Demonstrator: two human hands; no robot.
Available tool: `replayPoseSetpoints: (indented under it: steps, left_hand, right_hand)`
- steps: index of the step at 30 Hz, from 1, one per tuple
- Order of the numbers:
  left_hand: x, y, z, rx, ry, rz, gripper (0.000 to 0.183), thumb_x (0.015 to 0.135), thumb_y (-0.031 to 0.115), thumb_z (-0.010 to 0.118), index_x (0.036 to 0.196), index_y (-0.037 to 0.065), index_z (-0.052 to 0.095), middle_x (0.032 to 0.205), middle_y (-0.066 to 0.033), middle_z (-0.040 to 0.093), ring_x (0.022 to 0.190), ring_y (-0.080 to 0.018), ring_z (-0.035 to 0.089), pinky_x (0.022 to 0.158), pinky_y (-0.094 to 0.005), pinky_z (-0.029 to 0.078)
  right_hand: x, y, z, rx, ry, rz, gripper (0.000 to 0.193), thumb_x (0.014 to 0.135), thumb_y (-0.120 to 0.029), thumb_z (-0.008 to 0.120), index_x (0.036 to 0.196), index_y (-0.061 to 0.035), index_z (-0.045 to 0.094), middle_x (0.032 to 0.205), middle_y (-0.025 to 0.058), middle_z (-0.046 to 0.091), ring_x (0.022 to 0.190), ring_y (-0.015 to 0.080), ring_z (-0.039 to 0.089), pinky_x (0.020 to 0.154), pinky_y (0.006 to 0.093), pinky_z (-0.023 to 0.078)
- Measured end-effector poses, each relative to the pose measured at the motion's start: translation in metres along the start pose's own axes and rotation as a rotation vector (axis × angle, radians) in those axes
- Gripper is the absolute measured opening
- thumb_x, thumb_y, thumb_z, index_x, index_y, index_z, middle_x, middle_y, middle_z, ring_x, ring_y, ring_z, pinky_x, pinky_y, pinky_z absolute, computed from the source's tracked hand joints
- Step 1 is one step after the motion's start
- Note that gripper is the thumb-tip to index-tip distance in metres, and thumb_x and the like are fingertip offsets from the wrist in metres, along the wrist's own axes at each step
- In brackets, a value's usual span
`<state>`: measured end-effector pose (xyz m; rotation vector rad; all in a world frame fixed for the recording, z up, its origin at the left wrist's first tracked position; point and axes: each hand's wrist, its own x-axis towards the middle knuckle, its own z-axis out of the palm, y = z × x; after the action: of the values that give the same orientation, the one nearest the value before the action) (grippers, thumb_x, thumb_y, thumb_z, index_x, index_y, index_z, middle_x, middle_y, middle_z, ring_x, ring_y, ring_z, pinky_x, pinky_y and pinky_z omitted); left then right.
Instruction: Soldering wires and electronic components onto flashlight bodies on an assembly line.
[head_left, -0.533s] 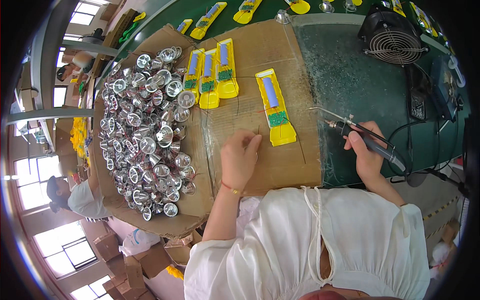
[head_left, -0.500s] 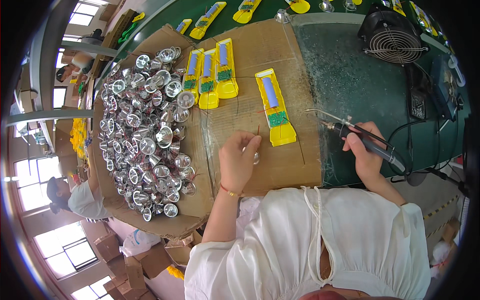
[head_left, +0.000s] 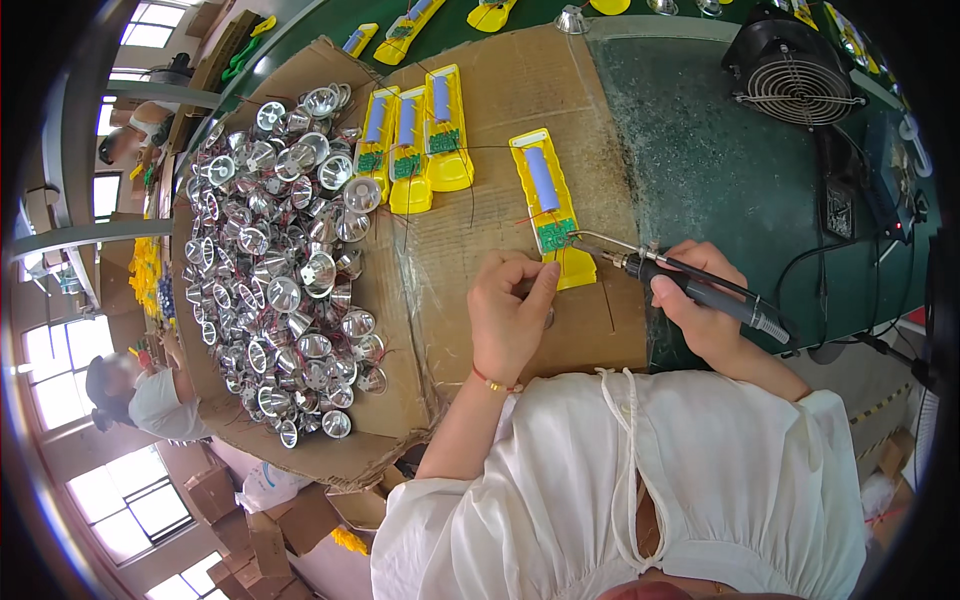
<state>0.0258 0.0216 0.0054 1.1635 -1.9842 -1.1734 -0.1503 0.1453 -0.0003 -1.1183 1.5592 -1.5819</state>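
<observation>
Left hand (head_left: 508, 315) pinches at the fingertips (head_left: 544, 280), its forearm (head_left: 462, 428) slanting far and right; at right, the right hand (head_left: 708, 312) curls closed, thumb (head_left: 672, 297) pointing left, its forearm (head_left: 768, 370) angling in from the near right.

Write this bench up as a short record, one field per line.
Left hand: holds a mostly hidden silvery part near the green circuit board
Right hand: grips a dark soldering tool, its bent tube ending at the board; contact unclear
Work piece: yellow casing with purple cell
Left of it: three similar casings, then piled silver reflectors
Underneath: cardboard sheet
Back right: black fan
</observation>
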Motion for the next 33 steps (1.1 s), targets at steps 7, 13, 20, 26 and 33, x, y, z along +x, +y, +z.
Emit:
replayPoseSetpoints:
  steps: [7, 13, 20, 26, 33]
  left_hand:
    - [0.0035, 0.0053, 0.0023, -0.026, -0.032, -0.061, 0.013, 0.078, 0.007, 0.067, 0.074, -0.003, 0.061, 0.077, -0.0067, 0.052, 0.052, -0.0116, 0.053, 0.047, -0.0247, 0.041]
    - [0.0030, 0.0031, 0.0038, -0.005, -0.026, -0.021, 0.011, 0.077, 0.006, 0.067, 0.074, -0.003, 0.062, 0.077, -0.0077, 0.053, 0.054, -0.0137, 0.054, 0.049, -0.0262, 0.042]
    - [0.0014, 0.0025, 0.0060, 0.044, 0.007, 0.021, 0.009, 0.075, 0.005, 0.068, 0.073, -0.002, 0.062, 0.077, -0.0096, 0.054, 0.058, -0.0181, 0.055, 0.052, -0.0272, 0.044]
    - [0.0028, 0.0044, 0.0071, 0.071, 0.011, 0.037, 0.010, 0.074, 0.004, 0.069, 0.072, -0.002, 0.061, 0.076, -0.0092, 0.054, 0.057, -0.0179, 0.056, 0.052, -0.0276, 0.045]
    - [0.0034, 0.0039, 0.0061, 0.062, 0.011, 0.032, 0.010, 0.074, 0.005, 0.068, 0.072, -0.002, 0.061, 0.075, -0.0091, 0.054, 0.057, -0.0176, 0.056, 0.052, -0.0273, 0.045]
  right_hand:
    - [0.0001, 0.0020, 0.0005, 0.015, -0.004, 0.055, 0.013, 0.079, -0.002, 0.061, 0.087, 0.0029, 0.052, 0.080, 0.0116, 0.056, 0.060, 0.0110, 0.055, 0.054, 0.0232, 0.045]
    - [0.0012, -0.0003, 0.0050, 0.120, 0.115, 0.067, 0.011, 0.079, -0.005, 0.064, 0.083, 0.0003, 0.055, 0.067, 0.0046, 0.059, 0.057, 0.0066, 0.055, 0.050, 0.0209, 0.044]
    - [0.0021, -0.0005, 0.0025, 0.143, 0.124, 0.045, 0.012, 0.080, -0.005, 0.064, 0.086, 0.0006, 0.055, 0.067, 0.0052, 0.059, 0.057, 0.0076, 0.056, 0.050, 0.0207, 0.044]
    - [0.0009, 0.0034, 0.0027, 0.130, 0.094, 0.068, 0.013, 0.080, -0.005, 0.064, 0.086, 0.0007, 0.055, 0.066, 0.0049, 0.059, 0.057, 0.0074, 0.056, 0.050, 0.0202, 0.044]
    - [0.0014, 0.0014, 0.0040, 0.202, 0.154, 0.090, 0.013, 0.081, -0.005, 0.063, 0.086, 0.0016, 0.054, 0.070, 0.0064, 0.060, 0.059, 0.0090, 0.057, 0.052, 0.0217, 0.047]
